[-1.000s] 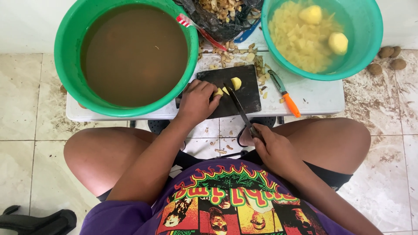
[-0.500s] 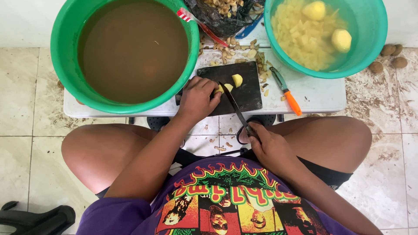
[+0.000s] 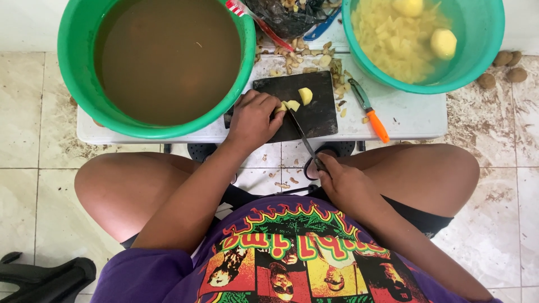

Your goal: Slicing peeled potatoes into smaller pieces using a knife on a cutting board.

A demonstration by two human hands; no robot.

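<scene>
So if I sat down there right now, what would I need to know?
Left hand presses a pale potato piece onto the black cutting board. Right hand holds the knife, blade at that piece.
Done: cut pieces sit in the right green tub, plus two peeled whole potatoes.
Left: the pieces on the board. An orange-handled peeler lies beside the board.

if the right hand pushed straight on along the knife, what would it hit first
Likely the cut potato pieces held by the left hand: the right hand aims its knife at them on the black board.
</scene>
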